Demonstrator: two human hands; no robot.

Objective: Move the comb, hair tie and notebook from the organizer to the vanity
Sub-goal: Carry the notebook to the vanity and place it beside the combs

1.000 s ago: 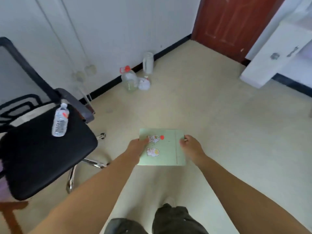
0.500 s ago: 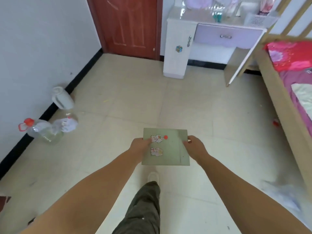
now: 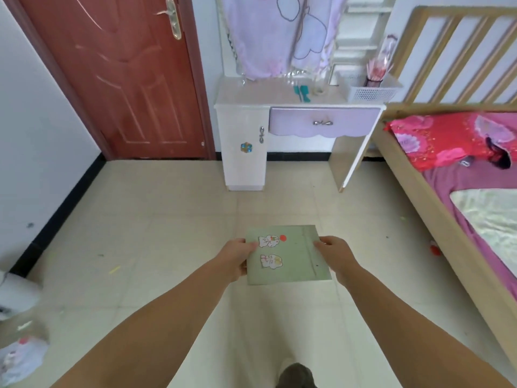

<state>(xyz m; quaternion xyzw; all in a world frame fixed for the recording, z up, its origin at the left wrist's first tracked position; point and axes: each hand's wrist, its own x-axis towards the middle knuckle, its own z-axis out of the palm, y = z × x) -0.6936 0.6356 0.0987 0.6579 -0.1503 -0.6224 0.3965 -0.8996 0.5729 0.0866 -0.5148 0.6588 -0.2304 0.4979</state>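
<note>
View from a head cam, looking fwd and down across a bedroom w/ pale tiled floor point(image 3: 173, 219). Two bare forearms reach out from the bottom of the frame. Between them, held flat above the floor, is a pale green notebook point(image 3: 291, 267) w/ two cartoon animal stickers and a red dot on its cover. The left hand point(image 3: 237, 257) is closed on the notebook's left edge, thumb on top of the cover. The right hand point(image 3: 334, 254) is closed on the right edge, fingers curled over it near the spine.

Straight ahead, well apart from the notebook, a white vanity point(image 3: 246, 152) w/ a lilac drawer point(image 3: 321, 126) stands against the far wall. On its top: a teal comb point(image 3: 302, 93) and, at the right end, a white mesh basket point(image 3: 369, 92) holding pinkish sticks. Pale lilac cloth point(image 3: 268, 35) hangs above it. A red-brown door point(image 3: 117, 77) is left of the vanity. A wooden bed point(image 3: 436, 214) w/ pink and red bedding runs along the right side. Blurred plastic bottles point(image 3: 19, 357) sit at bottom left.
</note>
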